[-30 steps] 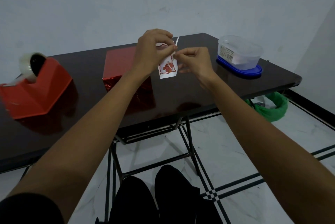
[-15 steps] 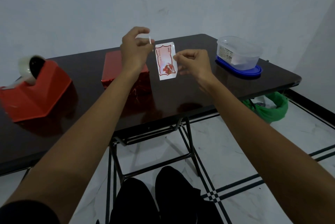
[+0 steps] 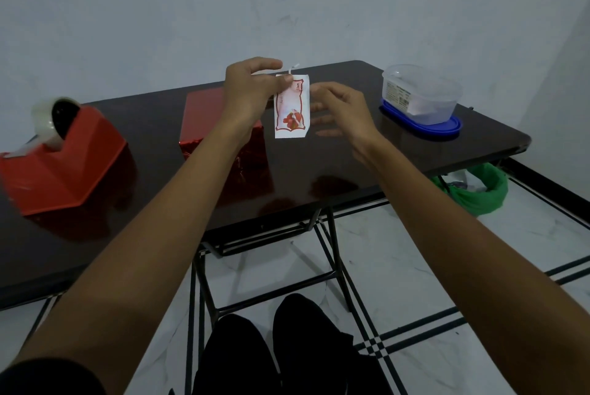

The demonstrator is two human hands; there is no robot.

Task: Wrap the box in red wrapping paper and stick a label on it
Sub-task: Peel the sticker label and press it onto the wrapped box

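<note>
Change: I am now pinching the label (image 3: 292, 110) by its top in my left hand (image 3: 252, 91); my right hand (image 3: 341, 107) is letting go, fingers apart | red-wrapped box (image 3: 204, 113) is sitting far-left of it, unlabelled | likely sticking next

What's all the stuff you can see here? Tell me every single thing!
table: one, dark, before the person
box: one, shiny red, on the table
label: one, white with red print, hanging from the left hand
tape dispenser: one, red, table's left end
tub: one, clear, on the lid, table's right end
lid: one, blue, under the tub
bag: one, green, floor under the table's right end
legs: two, black, bottom of view
left hand: one, pinching the label's top
right hand: one, open, right of the label
</note>
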